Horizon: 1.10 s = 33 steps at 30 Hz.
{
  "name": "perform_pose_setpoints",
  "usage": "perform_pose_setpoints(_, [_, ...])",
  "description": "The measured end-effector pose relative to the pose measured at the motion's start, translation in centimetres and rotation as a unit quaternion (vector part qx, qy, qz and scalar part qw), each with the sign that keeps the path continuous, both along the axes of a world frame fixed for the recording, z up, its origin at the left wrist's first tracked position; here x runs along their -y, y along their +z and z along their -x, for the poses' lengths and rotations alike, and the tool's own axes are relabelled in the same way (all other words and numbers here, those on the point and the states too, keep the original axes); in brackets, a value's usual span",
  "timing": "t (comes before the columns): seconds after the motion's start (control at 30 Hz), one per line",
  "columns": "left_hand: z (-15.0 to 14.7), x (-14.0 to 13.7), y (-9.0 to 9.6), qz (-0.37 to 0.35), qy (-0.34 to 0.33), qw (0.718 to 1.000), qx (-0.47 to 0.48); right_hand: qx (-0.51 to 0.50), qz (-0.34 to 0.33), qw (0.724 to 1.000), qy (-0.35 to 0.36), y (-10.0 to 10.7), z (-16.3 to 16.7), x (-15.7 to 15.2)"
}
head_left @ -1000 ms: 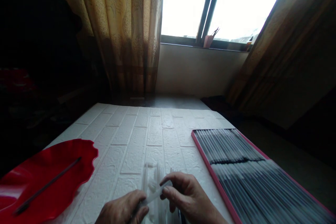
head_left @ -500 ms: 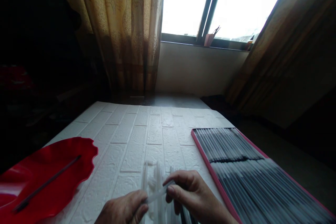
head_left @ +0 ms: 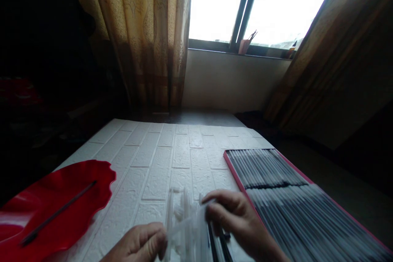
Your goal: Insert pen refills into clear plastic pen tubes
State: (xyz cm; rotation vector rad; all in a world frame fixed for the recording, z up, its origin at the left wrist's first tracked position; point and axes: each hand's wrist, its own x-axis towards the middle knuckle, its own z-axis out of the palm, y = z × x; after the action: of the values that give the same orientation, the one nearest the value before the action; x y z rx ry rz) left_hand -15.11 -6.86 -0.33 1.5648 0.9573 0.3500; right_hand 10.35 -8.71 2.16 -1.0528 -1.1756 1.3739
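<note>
My left hand [head_left: 141, 242] is closed, thumb against fingers, on the lower end of a narrow translucent plastic strip [head_left: 187, 224]. The strip slants up to my right hand [head_left: 233, 217], which pinches its other end between thumb and fingertips; motion blurs it, and I cannot tell whether it is a sleeve or a tube. Beneath and between the hands stands a clear plastic holder [head_left: 170, 213] with long translucent pieces in it. Several thin black sticks [head_left: 219, 247], like pens, lie below my right hand, partly covered by it.
At left, a red scalloped tray [head_left: 101, 204] holds one dark pen-like stick [head_left: 61, 211]. At right lies a pink-edged box [head_left: 236, 174] packed with two rows of dark sticks in clear sleeves [head_left: 267, 168]. The table has a white brick-patterned cover [head_left: 156, 172]; beyond are curtains and a window.
My right hand has moved right and slightly up, and my left hand a little left, so they are farther apart. The translucent strip still spans them. More of the black sticks shows.
</note>
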Motion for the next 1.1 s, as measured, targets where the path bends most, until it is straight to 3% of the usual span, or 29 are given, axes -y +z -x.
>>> perform_pose_setpoints(0.07, [0.1, -0.4, -0.7, 0.081, 0.064, 0.994, 0.032, -0.027, -0.039, 0.990, -0.132, 0.4, -0.8, -0.1])
perform_pose_setpoints(0.1, [0.0, -0.5, -1.0, 0.084, 0.078, 0.992, 0.049, -0.020, -0.045, 0.990, -0.134, 0.6, -0.8, -0.2])
perform_pose_setpoints(0.2, [-0.7, -0.3, -1.0, 0.077, 0.045, 0.995, 0.051, 0.076, -0.026, 0.997, -0.006, 0.9, 0.2, -0.3])
perform_pose_setpoints(0.43, [-0.5, -0.3, -2.1, 0.066, 0.082, 0.994, 0.034, 0.264, -0.044, 0.963, -0.042, 0.0, -0.3, -1.1])
perform_pose_setpoints(0.5, [-0.1, -0.6, -2.6, 0.031, 0.076, 0.997, 0.015, 0.296, -0.032, 0.954, -0.038, -0.3, -0.9, -1.2])
perform_pose_setpoints(0.6, [0.3, -0.9, -2.1, -0.079, 0.084, 0.993, -0.031, 0.332, -0.032, 0.942, -0.034, -0.4, -1.1, -1.2])
perform_pose_setpoints(0.77, [0.5, -0.6, -0.3, -0.227, 0.149, 0.956, -0.113, 0.373, -0.032, 0.927, 0.001, -0.8, -0.7, -1.1])
perform_pose_setpoints(1.1, [0.7, -0.5, -1.6, -0.273, 0.134, 0.921, -0.244, 0.423, -0.003, 0.906, 0.007, -0.7, -0.8, -0.8])
